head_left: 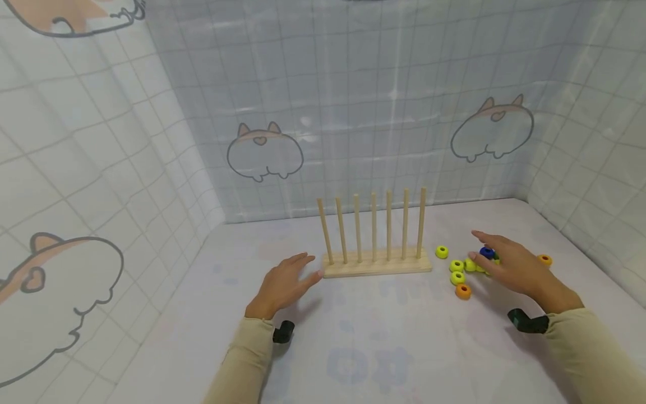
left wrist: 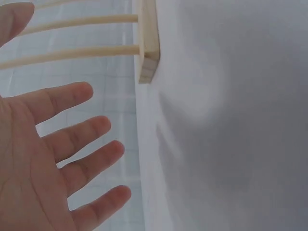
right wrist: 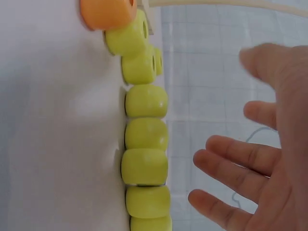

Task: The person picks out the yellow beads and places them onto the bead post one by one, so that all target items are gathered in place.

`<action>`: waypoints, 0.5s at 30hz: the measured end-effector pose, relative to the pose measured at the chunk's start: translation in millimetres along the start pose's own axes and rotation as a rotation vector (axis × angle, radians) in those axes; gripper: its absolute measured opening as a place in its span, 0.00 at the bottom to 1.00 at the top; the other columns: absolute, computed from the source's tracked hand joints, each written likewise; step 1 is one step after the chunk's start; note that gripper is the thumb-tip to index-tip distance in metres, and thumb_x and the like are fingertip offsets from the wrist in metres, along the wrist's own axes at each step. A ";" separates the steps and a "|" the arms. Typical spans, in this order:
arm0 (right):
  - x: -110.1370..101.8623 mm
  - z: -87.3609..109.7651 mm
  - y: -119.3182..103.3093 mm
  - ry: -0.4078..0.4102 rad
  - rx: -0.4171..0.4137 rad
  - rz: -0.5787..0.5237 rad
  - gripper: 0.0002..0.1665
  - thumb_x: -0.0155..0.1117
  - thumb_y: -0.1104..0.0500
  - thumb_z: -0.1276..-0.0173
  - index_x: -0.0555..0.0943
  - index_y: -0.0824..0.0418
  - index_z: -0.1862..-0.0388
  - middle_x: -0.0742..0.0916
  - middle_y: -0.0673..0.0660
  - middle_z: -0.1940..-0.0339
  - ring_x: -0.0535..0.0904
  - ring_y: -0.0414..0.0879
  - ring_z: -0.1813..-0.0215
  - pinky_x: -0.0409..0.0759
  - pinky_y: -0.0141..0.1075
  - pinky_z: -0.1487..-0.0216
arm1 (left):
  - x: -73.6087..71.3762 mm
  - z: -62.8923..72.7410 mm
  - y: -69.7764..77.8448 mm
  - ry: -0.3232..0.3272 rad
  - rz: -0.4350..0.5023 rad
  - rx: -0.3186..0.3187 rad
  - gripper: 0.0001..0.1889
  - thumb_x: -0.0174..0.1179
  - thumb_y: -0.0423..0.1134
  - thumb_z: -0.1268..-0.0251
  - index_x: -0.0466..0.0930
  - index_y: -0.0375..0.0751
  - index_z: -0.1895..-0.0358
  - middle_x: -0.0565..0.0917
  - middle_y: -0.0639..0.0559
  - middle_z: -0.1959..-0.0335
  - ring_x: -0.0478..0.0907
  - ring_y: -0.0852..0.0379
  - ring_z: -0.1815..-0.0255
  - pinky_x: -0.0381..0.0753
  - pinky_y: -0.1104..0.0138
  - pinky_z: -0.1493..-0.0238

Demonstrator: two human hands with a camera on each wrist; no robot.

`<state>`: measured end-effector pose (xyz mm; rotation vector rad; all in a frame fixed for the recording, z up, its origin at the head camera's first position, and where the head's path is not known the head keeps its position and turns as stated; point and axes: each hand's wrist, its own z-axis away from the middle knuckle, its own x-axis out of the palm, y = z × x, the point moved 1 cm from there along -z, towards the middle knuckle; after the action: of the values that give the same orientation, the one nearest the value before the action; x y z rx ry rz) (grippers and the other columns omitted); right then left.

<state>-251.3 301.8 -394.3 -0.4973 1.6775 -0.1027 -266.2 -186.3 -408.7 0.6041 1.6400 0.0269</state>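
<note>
A pale wooden rack point(head_left: 375, 265) with a row of several upright pegs stands near the middle of the table. My left hand point(head_left: 284, 283) hovers by its left end, fingers spread and holding nothing; in the left wrist view the same hand point(left wrist: 53, 149) is apart from the base's end point(left wrist: 150, 53). Over the beads at the right, my right hand point(head_left: 520, 269) is held with its fingers extended. Yellow beads point(head_left: 457, 278), an orange bead point(head_left: 463, 291) and a blue bead point(head_left: 487, 252) lie there. The right wrist view shows yellow beads point(right wrist: 145, 166) beside the hand point(right wrist: 255, 173), untouched.
Another orange bead point(head_left: 544, 260) lies right of the right hand, and a lone yellow bead point(head_left: 441, 252) sits near the rack's right end. Part of the bead group is hidden under the hand. Grid-patterned sheeting point(head_left: 353, 112) walls the table at the back and sides.
</note>
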 end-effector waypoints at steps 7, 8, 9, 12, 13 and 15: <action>5.2 2.5 -0.8 0.104 -0.020 -0.074 0.35 0.57 0.46 0.23 0.72 0.74 0.33 0.83 0.71 0.45 0.77 0.66 0.43 0.72 0.66 0.43 | 5.4 -7.5 3.1 -0.014 0.141 -0.059 0.32 0.52 0.64 0.28 0.75 0.49 0.31 0.72 0.49 0.29 0.65 0.46 0.27 0.67 0.40 0.33; 6.0 3.0 -0.5 0.119 -0.017 -0.081 0.33 0.57 0.47 0.23 0.73 0.73 0.34 0.83 0.71 0.45 0.77 0.66 0.44 0.73 0.66 0.44 | 7.0 -8.8 3.2 -0.012 0.157 -0.065 0.30 0.53 0.62 0.28 0.75 0.49 0.31 0.71 0.49 0.28 0.65 0.46 0.27 0.66 0.40 0.33; 7.0 3.6 0.0 0.134 -0.011 -0.083 0.32 0.58 0.48 0.23 0.74 0.73 0.34 0.84 0.71 0.46 0.78 0.66 0.45 0.74 0.65 0.45 | 8.9 -10.2 3.1 -0.009 0.174 -0.069 0.29 0.53 0.61 0.27 0.75 0.49 0.31 0.71 0.50 0.28 0.65 0.46 0.27 0.66 0.39 0.34; 9.5 5.3 2.3 0.181 0.004 -0.096 0.28 0.58 0.52 0.23 0.76 0.73 0.37 0.84 0.71 0.47 0.79 0.67 0.47 0.77 0.64 0.49 | 12.9 -13.5 5.9 -0.003 0.231 -0.070 0.26 0.54 0.56 0.26 0.76 0.48 0.31 0.71 0.48 0.28 0.64 0.44 0.27 0.65 0.37 0.34; 10.2 5.9 3.4 0.195 0.008 -0.100 0.27 0.59 0.52 0.23 0.77 0.73 0.38 0.84 0.71 0.48 0.79 0.67 0.48 0.77 0.64 0.50 | 14.4 -14.8 6.8 -0.002 0.242 -0.069 0.26 0.54 0.55 0.25 0.76 0.48 0.32 0.71 0.48 0.28 0.65 0.43 0.27 0.65 0.37 0.34; 11.3 7.1 6.2 0.219 0.013 -0.114 0.25 0.59 0.54 0.24 0.78 0.73 0.40 0.84 0.71 0.47 0.80 0.67 0.49 0.78 0.63 0.51 | 17.1 -16.8 8.8 0.003 0.256 -0.074 0.25 0.55 0.54 0.25 0.76 0.47 0.32 0.72 0.47 0.29 0.65 0.42 0.28 0.66 0.37 0.34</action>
<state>-247.2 304.6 -408.2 -0.5883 1.8602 -0.2594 -279.2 -166.6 -418.2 0.7534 1.5492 0.2745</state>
